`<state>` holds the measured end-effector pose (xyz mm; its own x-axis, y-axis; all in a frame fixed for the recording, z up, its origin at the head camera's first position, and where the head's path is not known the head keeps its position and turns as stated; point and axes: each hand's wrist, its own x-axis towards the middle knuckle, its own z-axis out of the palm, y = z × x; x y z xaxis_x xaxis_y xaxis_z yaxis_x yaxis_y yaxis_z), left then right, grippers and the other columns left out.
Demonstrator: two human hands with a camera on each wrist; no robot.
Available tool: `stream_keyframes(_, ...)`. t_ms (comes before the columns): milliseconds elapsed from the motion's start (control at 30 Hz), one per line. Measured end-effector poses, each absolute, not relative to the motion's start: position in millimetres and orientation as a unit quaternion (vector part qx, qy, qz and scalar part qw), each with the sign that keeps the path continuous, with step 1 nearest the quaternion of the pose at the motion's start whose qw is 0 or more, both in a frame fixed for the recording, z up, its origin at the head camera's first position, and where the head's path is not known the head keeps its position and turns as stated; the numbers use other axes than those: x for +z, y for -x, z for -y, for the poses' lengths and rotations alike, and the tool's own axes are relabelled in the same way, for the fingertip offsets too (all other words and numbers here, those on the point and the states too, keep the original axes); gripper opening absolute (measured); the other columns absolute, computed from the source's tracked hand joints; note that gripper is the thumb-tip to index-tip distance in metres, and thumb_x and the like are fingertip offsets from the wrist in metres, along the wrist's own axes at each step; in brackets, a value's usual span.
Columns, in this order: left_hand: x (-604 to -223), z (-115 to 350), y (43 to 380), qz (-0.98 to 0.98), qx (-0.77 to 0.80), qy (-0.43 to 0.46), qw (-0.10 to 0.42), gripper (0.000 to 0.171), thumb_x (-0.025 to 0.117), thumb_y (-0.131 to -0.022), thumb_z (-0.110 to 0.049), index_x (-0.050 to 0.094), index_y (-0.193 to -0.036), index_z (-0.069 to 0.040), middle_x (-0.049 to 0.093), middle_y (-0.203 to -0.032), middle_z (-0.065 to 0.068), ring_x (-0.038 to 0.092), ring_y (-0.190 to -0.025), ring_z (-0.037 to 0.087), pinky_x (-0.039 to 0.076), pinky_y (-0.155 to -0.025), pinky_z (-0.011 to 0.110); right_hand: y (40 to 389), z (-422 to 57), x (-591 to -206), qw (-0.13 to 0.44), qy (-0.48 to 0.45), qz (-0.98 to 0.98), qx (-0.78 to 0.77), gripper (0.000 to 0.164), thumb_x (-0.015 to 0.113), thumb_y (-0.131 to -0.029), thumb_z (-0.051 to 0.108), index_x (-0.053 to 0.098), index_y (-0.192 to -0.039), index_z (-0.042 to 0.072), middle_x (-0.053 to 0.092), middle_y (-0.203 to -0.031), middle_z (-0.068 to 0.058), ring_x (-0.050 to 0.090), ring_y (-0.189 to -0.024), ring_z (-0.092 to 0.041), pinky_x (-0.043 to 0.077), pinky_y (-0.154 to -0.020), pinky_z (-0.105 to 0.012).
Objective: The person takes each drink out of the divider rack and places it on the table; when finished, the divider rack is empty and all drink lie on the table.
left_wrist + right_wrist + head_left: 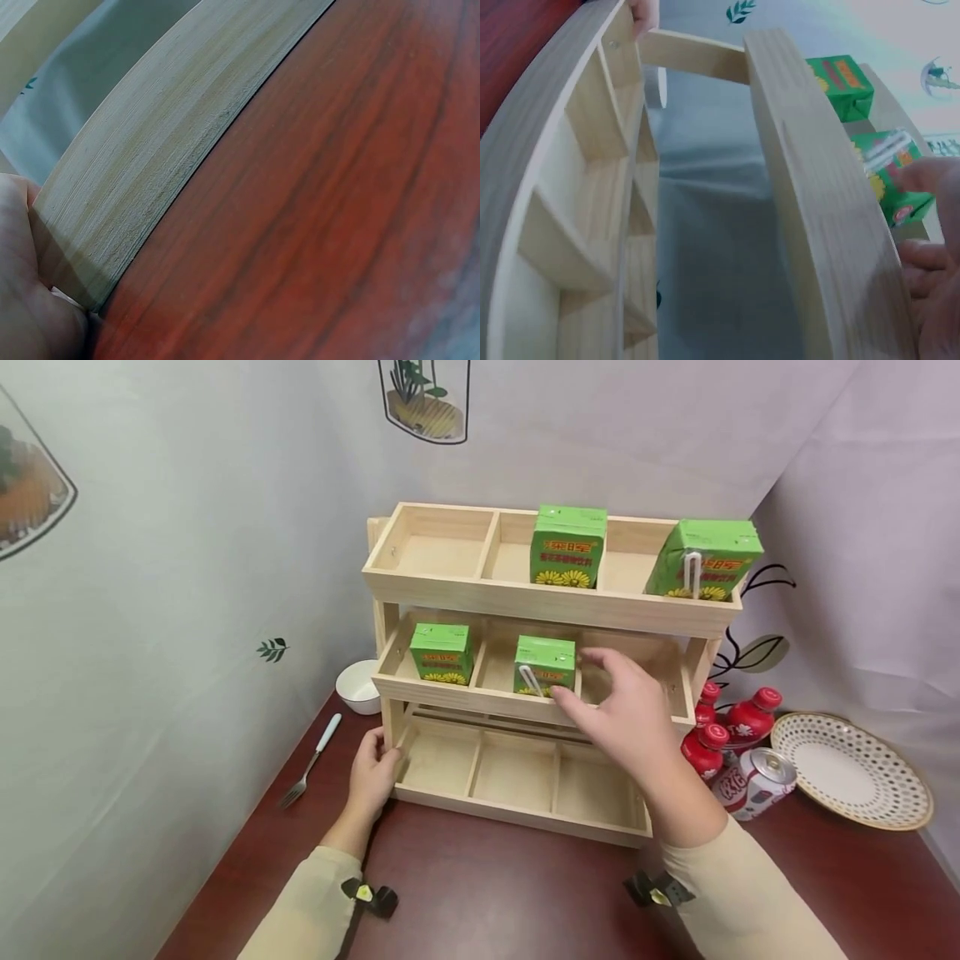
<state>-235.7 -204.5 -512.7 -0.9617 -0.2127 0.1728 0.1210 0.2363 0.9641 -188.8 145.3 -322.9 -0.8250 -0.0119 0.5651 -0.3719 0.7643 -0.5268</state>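
Note:
A three-tier wooden rack [517, 806] with divided trays stands on the table. My left hand [371, 772] holds the rack's lower left end, thumb in front; its other fingers are partly hidden there. My right hand [630, 714] is at the middle tier, thumb and forefinger spread beside a green drink carton [546, 664] with a straw on its front. That carton stands in the middle compartment, and the thumb is against or very near its front in the right wrist view. Another green carton [441, 653] is in the left compartment of that tier.
On the top tier, one carton [567, 547] stands in the middle and a tilted carton [705, 560] at the right. Red-capped bottles [750, 718], a can [756, 782] and a dotted plate [851, 768] are right of the rack. A bowl [360, 687] and fork [311, 760] lie left.

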Motion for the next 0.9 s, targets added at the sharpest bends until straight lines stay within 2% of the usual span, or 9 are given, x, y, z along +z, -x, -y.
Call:
stream_keyframes(133, -514.0, 204.3, 236.2, 0.770, -0.622, -0.033, 0.138, 0.038, 0.060, -0.085, -0.002, 0.056, -0.123, -0.007, 0.061, -0.111, 0.014, 0.056, -0.095, 0.023, 0.045, -0.080, 0.033, 194.3, -137.7, -316.9, 0.228, -0.091, 0.917, 0.315, 0.065, 0.073, -0.077, 0.053, 0.060, -0.124, 0.009, 0.065, -0.118, -0.008, 0.059, -0.109, -0.028, 0.045, -0.089, -0.048)
stream_keyframes(400, -514.2, 205.5, 237.5, 0.770, -0.624, -0.032, 0.128, 0.038, 0.058, -0.088, -0.001, 0.055, -0.126, -0.005, 0.060, -0.114, 0.017, 0.055, -0.098, 0.025, 0.044, -0.082, 0.034, 199.8, -131.7, -315.3, 0.222, -0.109, 0.911, 0.329, 0.064, 0.078, -0.074, 0.050, 0.060, -0.124, 0.013, 0.068, -0.102, -0.004, 0.063, -0.089, -0.026, 0.048, -0.077, -0.045)
stream_keyframes(533, -513.3, 205.6, 236.3, 0.771, -0.623, -0.031, 0.131, 0.038, 0.058, -0.087, -0.001, 0.055, -0.125, -0.006, 0.061, -0.113, 0.016, 0.055, -0.097, 0.023, 0.045, -0.081, 0.031, 200.9, -131.4, -315.2, 0.225, -0.118, 0.896, 0.365, 0.067, 0.083, -0.072, 0.042, 0.059, -0.128, 0.015, 0.069, -0.107, -0.005, 0.064, -0.094, -0.024, 0.048, -0.080, -0.045)
stream_keyframes(700, -513.7, 204.8, 236.0, 0.772, -0.620, -0.029, 0.137, 0.038, 0.059, -0.085, -0.001, 0.056, -0.123, -0.006, 0.061, -0.111, 0.015, 0.056, -0.096, 0.023, 0.045, -0.079, 0.031, 202.1, -130.4, -317.8, 0.231, -0.141, 0.866, 0.421, 0.066, 0.086, -0.072, 0.026, 0.057, -0.129, 0.011, 0.068, -0.110, -0.007, 0.064, -0.103, -0.019, 0.051, -0.088, -0.042)
stream_keyframes(900, -513.4, 204.5, 236.1, 0.771, -0.622, -0.029, 0.133, 0.038, 0.058, -0.085, 0.000, 0.055, -0.123, -0.006, 0.061, -0.111, 0.015, 0.056, -0.096, 0.023, 0.045, -0.080, 0.031, 200.8, -130.0, -321.7, 0.275, -0.162, 0.842, 0.436, 0.061, 0.088, -0.070, 0.021, 0.061, -0.123, 0.011, 0.069, -0.108, -0.002, 0.065, -0.100, -0.014, 0.052, -0.086, -0.036)
